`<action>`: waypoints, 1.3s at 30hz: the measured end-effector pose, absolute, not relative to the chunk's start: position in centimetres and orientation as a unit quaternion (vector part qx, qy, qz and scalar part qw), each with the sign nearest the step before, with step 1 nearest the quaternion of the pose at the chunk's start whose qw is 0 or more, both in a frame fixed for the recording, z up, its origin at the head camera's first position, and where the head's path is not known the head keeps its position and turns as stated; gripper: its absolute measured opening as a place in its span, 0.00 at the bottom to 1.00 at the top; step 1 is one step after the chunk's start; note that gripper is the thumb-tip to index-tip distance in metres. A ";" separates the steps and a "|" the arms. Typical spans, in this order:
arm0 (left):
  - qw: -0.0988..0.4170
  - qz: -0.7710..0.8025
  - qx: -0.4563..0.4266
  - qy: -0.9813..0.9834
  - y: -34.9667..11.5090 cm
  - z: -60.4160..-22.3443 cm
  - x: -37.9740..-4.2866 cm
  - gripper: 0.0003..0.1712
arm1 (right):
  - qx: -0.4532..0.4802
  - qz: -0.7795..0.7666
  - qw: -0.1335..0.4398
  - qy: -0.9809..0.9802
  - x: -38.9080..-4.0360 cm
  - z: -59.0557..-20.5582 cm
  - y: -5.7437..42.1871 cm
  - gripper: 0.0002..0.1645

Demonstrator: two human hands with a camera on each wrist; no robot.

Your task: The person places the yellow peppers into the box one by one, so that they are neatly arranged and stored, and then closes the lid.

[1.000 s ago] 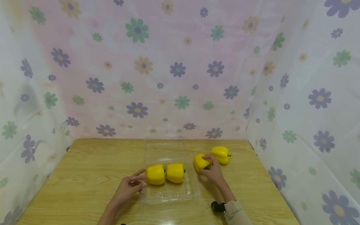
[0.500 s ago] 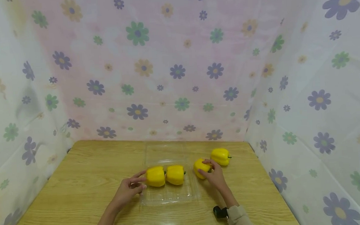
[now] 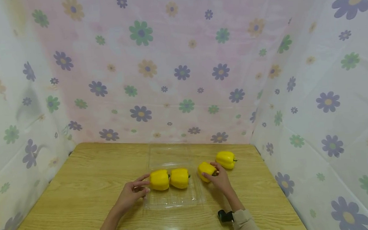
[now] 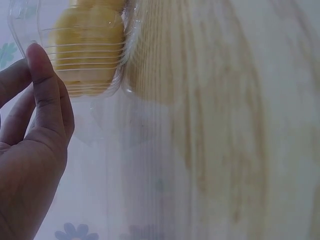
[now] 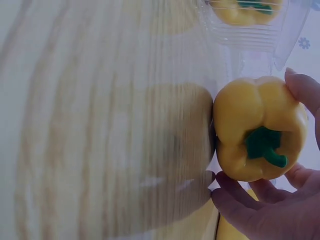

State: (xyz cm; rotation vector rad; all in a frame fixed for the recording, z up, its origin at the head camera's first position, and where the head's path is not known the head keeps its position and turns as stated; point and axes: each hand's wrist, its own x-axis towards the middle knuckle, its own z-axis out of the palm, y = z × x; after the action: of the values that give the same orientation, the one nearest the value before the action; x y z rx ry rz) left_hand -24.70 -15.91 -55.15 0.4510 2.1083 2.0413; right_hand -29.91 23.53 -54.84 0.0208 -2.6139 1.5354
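Observation:
My right hand (image 3: 221, 179) grips a yellow bell pepper (image 5: 257, 125) by its sides, thumb on one side and fingers on the other. Its green stem faces the right wrist camera, and the pepper sits low at the table just right of a clear plastic clamshell box (image 3: 176, 200). Inside that box two more yellow peppers lie side by side, a left one (image 3: 159, 180) and a right one (image 3: 179, 178). At the box's left end, my left hand (image 4: 37, 130) holds the rim between thumb and fingers.
Another yellow pepper (image 3: 225, 160) lies on the wooden table (image 3: 100, 182), behind my right hand. The box's clear lid (image 3: 168, 154) is folded back toward the flowered cloth wall (image 3: 160, 85), which encloses the table's back and sides.
My right hand has drawn its pepper slightly nearer to me and shifted its grip a little, showing more of the pepper. The left hand and box have stayed put.

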 end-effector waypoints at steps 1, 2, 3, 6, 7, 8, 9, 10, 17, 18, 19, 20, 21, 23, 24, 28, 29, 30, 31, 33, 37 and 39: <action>0.086 0.685 0.151 0.708 -15.9 -55.2 -24.7 0.22 | 0.010 0.501 0.053 -0.864 -29.9 -54.9 23.5 0.41; 0.087 0.685 0.151 0.708 -15.9 -55.2 -24.7 0.22 | 0.012 0.498 0.051 -0.866 -29.8 -54.9 23.5 0.41; 0.087 0.685 0.150 0.708 -15.9 -55.2 -24.7 0.22 | 0.013 0.496 0.048 -0.867 -29.7 -54.9 23.5 0.42; 0.087 0.685 0.148 0.708 -15.8 -55.2 -24.7 0.22 | 0.022 0.492 0.048 -0.869 -29.6 -55.0 23.4 0.43; 0.087 0.685 0.147 0.708 -15.8 -55.2 -24.7 0.22 | 0.024 0.492 0.049 -0.869 -29.6 -55.0 23.4 0.43; 0.087 0.686 0.147 0.708 -15.8 -55.2 -24.7 0.22 | 0.027 0.494 0.051 -0.867 -29.6 -55.1 23.4 0.42; 0.087 0.687 0.146 0.707 -15.8 -55.2 -24.7 0.22 | 0.029 0.497 0.053 -0.866 -29.6 -55.1 23.5 0.42; 0.087 0.687 0.145 0.707 -15.8 -55.2 -24.6 0.22 | 0.031 0.498 0.053 -0.865 -29.6 -55.2 23.4 0.43; 0.081 0.686 0.139 0.710 -15.7 -55.2 -24.6 0.22 | 0.056 0.500 0.051 -0.862 -29.6 -54.7 23.8 0.43; 0.081 0.685 0.139 0.710 -15.6 -55.2 -24.6 0.22 | 0.056 0.503 0.050 -0.861 -29.6 -54.6 23.9 0.43; 0.080 0.686 0.139 0.709 -15.6 -55.2 -24.6 0.22 | 0.053 0.507 0.048 -0.859 -29.5 -54.5 23.9 0.44; 0.081 0.688 0.138 0.708 -15.5 -55.2 -24.6 0.21 | 0.053 0.507 0.048 -0.859 -29.5 -54.4 23.9 0.44; 0.081 0.689 0.136 0.707 -15.5 -55.2 -24.6 0.21 | 0.051 0.511 0.045 -0.857 -29.5 -54.4 23.9 0.44; 0.082 0.692 0.132 0.705 -15.5 -55.2 -24.6 0.21 | 0.050 0.505 0.045 -0.860 -29.5 -54.4 24.0 0.44; 0.081 0.692 0.131 0.705 -15.6 -55.1 -24.6 0.21 | 0.049 0.503 0.047 -0.862 -29.5 -54.4 23.9 0.44; 0.078 0.693 0.128 0.705 -15.6 -55.1 -24.7 0.20 | 0.047 0.494 0.070 -0.866 -29.4 -54.4 23.8 0.45; 0.077 0.692 0.128 0.706 -15.6 -55.2 -24.7 0.20 | 0.045 0.497 0.075 -0.864 -29.4 -54.4 23.8 0.45; 0.076 0.692 0.128 0.707 -15.6 -55.2 -24.7 0.20 | 0.044 0.497 0.082 -0.863 -29.4 -54.4 23.8 0.46; 0.076 0.690 0.129 0.708 -15.6 -55.2 -24.8 0.20 | 0.045 0.497 0.090 -0.862 -29.4 -54.4 23.8 0.46; 0.075 0.689 0.131 0.709 -15.6 -55.3 -24.8 0.20 | 0.047 0.497 0.107 -0.860 -29.4 -54.5 23.9 0.46; 0.073 0.688 0.134 0.710 -15.7 -55.4 -24.7 0.20 | 0.056 0.513 0.133 -0.846 -29.3 -54.4 23.9 0.46; 0.070 0.687 0.132 0.711 -15.7 -55.4 -24.7 0.19 | 0.063 0.533 0.133 -0.833 -29.2 -54.3 23.8 0.46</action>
State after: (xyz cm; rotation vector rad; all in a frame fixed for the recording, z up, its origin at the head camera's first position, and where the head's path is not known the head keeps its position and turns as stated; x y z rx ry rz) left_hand -24.68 -15.71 -55.39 0.3962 2.1391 2.0683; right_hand -29.21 23.84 -54.27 0.1816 -2.4163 1.5470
